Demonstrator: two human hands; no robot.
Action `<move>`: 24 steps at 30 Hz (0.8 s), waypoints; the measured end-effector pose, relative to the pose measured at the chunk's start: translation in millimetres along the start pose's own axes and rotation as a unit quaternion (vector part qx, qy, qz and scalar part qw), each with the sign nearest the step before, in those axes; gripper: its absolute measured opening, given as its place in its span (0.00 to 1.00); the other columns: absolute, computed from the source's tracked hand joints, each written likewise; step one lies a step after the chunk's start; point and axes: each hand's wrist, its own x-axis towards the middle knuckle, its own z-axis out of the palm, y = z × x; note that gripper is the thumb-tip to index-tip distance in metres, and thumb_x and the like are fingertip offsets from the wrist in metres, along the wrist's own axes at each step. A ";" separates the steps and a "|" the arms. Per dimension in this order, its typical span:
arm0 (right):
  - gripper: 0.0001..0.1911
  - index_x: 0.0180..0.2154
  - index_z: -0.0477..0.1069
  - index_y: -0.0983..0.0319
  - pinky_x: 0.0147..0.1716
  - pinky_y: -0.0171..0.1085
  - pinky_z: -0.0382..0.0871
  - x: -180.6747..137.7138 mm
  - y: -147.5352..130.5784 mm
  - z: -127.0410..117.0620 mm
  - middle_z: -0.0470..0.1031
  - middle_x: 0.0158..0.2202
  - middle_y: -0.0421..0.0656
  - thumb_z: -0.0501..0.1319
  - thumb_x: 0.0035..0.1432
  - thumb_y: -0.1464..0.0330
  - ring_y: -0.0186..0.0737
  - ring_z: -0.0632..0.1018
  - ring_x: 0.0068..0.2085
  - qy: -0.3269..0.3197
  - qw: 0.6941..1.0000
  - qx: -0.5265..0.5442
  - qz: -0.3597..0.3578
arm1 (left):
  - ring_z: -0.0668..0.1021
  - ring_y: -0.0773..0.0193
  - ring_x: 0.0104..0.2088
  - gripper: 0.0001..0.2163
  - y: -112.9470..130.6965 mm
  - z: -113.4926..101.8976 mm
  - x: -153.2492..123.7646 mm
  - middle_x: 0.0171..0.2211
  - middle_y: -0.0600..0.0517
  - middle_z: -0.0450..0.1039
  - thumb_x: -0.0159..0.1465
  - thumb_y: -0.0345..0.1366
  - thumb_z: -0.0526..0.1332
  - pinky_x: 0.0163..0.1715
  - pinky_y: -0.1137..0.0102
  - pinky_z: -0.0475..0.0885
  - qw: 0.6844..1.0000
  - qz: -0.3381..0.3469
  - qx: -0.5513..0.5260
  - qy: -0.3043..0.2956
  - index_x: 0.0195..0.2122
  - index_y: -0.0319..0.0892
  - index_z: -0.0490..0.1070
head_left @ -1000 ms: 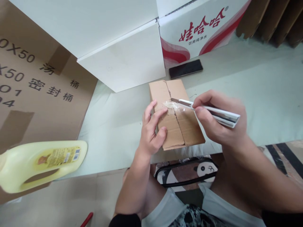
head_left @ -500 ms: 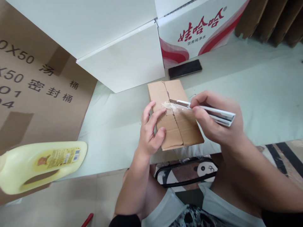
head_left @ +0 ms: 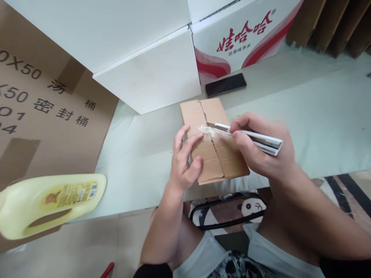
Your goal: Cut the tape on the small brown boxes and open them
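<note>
A small brown cardboard box [head_left: 232, 158] lies on the pale green cloth, with a seam running along its top. Crumpled clear tape [head_left: 206, 129] sits across the middle of that seam. My left hand [head_left: 187, 158] grips the box at its left side, the thumb and two visible fingertips on the top flap; its other fingers are hidden. In my right hand [head_left: 263, 143] is a white utility knife [head_left: 257, 139], pinched between thumb and fingers. Its extended blade points left, and the tip meets the seam just above the tape.
Behind the box lie a black phone [head_left: 226, 85], a white panel [head_left: 150, 73] and a white-and-red carton [head_left: 240, 46]. A large brown carton [head_left: 58, 127] stands at the left, near a yellow bottle [head_left: 69, 181]. The cloth-covered surface [head_left: 133, 173] ends in front of me.
My right hand and the knife have shifted slightly left, the blade tip staying at the seam. My left hand and the box look unchanged.
</note>
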 end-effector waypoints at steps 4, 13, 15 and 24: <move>0.06 0.30 0.69 0.57 0.21 0.35 0.58 -0.6 -2.7 -2.1 0.67 0.21 0.35 0.59 0.60 0.67 0.31 0.63 0.19 0.010 1.000 -0.007 0.003 | 0.65 0.42 0.70 0.23 0.3 -0.6 0.3 0.69 0.41 0.58 0.73 0.54 0.52 0.67 0.44 0.65 1.000 0.005 0.000 0.000 0.63 0.49 0.69; 0.06 0.31 0.69 0.60 0.21 0.32 0.58 0.4 3.0 1.5 0.67 0.21 0.34 0.58 0.62 0.69 0.28 0.65 0.20 -0.007 1.000 -0.008 -0.028 | 0.66 0.43 0.70 0.24 -0.9 -0.9 -0.6 0.69 0.39 0.58 0.73 0.56 0.51 0.66 0.44 0.67 0.999 0.009 0.038 -0.002 0.62 0.47 0.68; 0.06 0.32 0.69 0.60 0.21 0.32 0.59 0.3 4.1 1.7 0.68 0.21 0.34 0.58 0.63 0.69 0.28 0.65 0.21 -0.015 1.000 -0.008 -0.024 | 0.66 0.43 0.69 0.24 -0.8 -0.9 -0.5 0.69 0.39 0.59 0.73 0.55 0.51 0.66 0.45 0.67 0.999 0.009 0.037 0.000 0.62 0.47 0.69; 0.06 0.31 0.69 0.59 0.22 0.33 0.59 -1.8 -2.2 -3.2 0.68 0.22 0.34 0.58 0.63 0.69 0.29 0.65 0.20 -0.001 1.000 -0.008 -0.017 | 0.65 0.42 0.70 0.24 -1.9 -1.2 -0.9 0.69 0.40 0.59 0.73 0.56 0.52 0.66 0.43 0.66 0.999 0.003 0.039 0.001 0.62 0.48 0.69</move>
